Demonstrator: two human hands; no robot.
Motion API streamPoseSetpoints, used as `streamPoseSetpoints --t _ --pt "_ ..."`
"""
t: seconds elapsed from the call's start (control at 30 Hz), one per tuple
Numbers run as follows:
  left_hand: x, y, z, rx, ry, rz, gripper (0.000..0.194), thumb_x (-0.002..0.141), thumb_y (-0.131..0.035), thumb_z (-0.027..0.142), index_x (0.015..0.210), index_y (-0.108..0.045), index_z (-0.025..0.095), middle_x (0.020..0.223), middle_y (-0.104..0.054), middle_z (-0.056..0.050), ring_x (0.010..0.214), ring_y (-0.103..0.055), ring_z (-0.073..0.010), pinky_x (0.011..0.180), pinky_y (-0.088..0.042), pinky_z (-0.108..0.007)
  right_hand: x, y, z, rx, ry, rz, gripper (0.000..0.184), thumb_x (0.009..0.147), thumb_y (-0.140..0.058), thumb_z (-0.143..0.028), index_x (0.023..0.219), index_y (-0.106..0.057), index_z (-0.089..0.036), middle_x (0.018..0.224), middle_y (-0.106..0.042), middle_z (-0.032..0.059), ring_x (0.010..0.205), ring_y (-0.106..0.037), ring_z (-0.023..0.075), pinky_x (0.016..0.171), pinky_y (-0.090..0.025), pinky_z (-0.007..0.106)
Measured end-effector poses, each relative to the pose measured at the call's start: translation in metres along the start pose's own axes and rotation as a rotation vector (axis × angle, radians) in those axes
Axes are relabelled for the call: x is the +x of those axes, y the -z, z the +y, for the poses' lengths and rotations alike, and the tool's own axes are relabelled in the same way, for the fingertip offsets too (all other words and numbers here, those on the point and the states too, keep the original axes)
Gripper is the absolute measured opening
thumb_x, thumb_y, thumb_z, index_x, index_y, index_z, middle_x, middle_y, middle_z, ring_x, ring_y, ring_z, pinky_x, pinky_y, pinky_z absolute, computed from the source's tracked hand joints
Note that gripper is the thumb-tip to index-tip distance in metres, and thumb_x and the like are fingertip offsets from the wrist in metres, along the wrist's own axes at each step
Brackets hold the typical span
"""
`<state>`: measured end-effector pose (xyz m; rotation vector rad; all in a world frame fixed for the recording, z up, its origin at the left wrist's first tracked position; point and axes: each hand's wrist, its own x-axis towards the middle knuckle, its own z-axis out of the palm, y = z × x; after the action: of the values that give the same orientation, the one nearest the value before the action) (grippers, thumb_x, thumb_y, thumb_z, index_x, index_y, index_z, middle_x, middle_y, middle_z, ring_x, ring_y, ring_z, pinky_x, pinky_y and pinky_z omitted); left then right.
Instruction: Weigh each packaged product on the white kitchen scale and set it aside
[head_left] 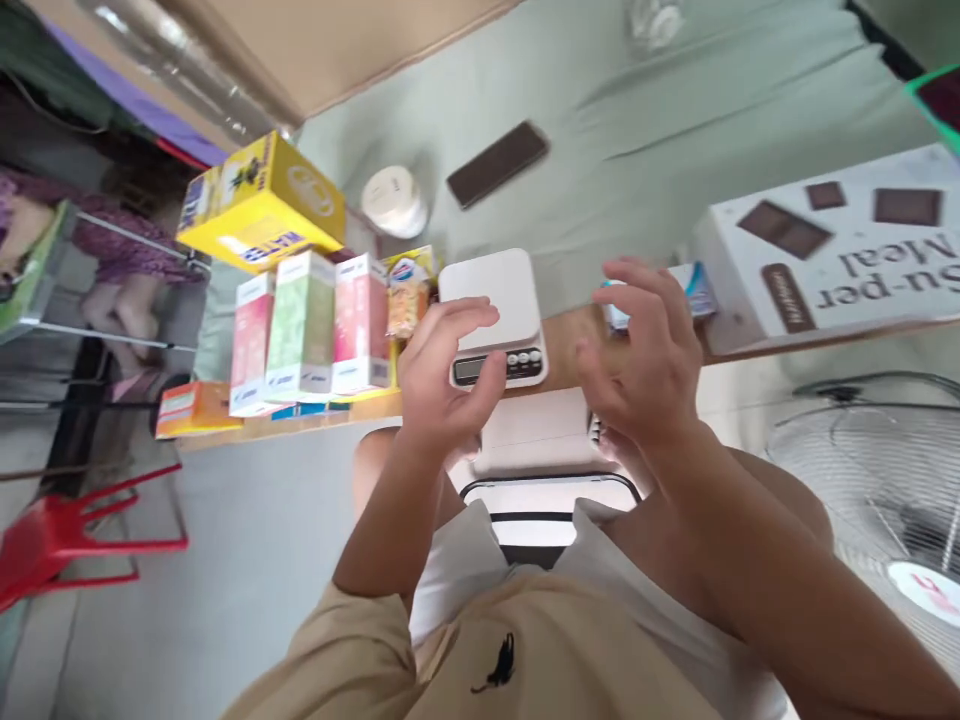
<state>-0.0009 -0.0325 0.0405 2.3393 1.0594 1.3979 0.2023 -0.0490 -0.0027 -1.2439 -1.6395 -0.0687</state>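
Note:
A white kitchen scale (491,290) lies near the table's front edge, its dark display and buttons facing me. My left hand (448,372) is open at the scale's left side, fingers and thumb apart and reaching over part of it; I cannot tell whether they touch it. To the right of the scale, my right hand (649,350) hovers with fingers spread and slightly curled, holding nothing. Partly hidden behind that hand is a small blue and white packet (697,290). Just left of the scale stands a yellow snack packet (409,295).
Pink and green cartons (300,325), a yellow box (262,200) and an orange box (199,408) line the left. A white round container (395,200) and dark phone (499,163) lie behind. A large white box (832,250) sits right, above a fan (885,490).

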Motion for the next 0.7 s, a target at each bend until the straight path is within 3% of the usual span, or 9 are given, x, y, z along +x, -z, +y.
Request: streamPoseSetpoints --t 0.17,0.33,0.43,0.6,0.7 --pt "-0.038 0.038 -0.027 0.034 0.181 0.22 0.014 0.102 -0.06 0.031 0.111 -0.066 0.023 0.104 -0.072 -0.007 0.103 -0.072 -0.0223 0.091 -0.061 -0.039 0.003 -0.045 -0.034 0.087 0.093 -0.087 0.031 0.092 -0.057 -0.023 0.123 -0.058 -0.023 0.131 -0.073 0.015 0.125 -0.072 0.0307 0.111 -0.056 0.052" --pt "-0.052 0.066 -0.045 0.01 0.28 0.285 0.016 0.102 -0.06 0.03 0.114 -0.066 0.022 0.106 -0.072 -0.008 0.1 -0.069 -0.0211 0.089 -0.058 -0.038 0.014 -0.093 -0.065 0.159 0.117 -0.167 0.031 0.091 -0.058 -0.02 0.121 -0.059 -0.023 0.129 -0.073 0.015 0.121 -0.072 0.0287 0.108 -0.058 0.048" --pt "-0.054 0.075 -0.048 -0.03 0.28 0.296 0.016 0.099 -0.062 0.024 0.114 -0.065 0.021 0.106 -0.072 -0.008 0.101 -0.07 -0.02 0.09 -0.059 -0.036 0.024 -0.118 -0.074 0.182 0.078 -0.332 0.036 0.09 -0.062 -0.029 0.126 -0.06 -0.023 0.135 -0.071 0.016 0.125 -0.069 0.0307 0.107 -0.058 0.05" --pt "-0.051 0.075 -0.045 -0.073 0.239 0.314 0.014 0.097 -0.062 0.02 0.111 -0.064 0.018 0.101 -0.073 -0.007 0.096 -0.07 -0.0172 0.087 -0.06 -0.031 0.041 -0.146 -0.075 0.098 -0.018 -0.675 0.064 0.085 -0.068 -0.051 0.143 -0.058 -0.026 0.158 -0.055 0.0177 0.141 -0.058 0.0396 0.114 -0.05 0.062" --pt "-0.05 0.076 -0.045 -0.066 0.26 0.316 0.015 0.095 -0.063 0.019 0.11 -0.064 0.018 0.102 -0.073 -0.008 0.097 -0.072 -0.0179 0.087 -0.06 -0.031 0.046 -0.154 -0.075 0.047 -0.016 -0.8 0.063 0.082 -0.071 -0.052 0.139 -0.062 -0.027 0.158 -0.054 0.0177 0.139 -0.057 0.0418 0.115 -0.047 0.065"
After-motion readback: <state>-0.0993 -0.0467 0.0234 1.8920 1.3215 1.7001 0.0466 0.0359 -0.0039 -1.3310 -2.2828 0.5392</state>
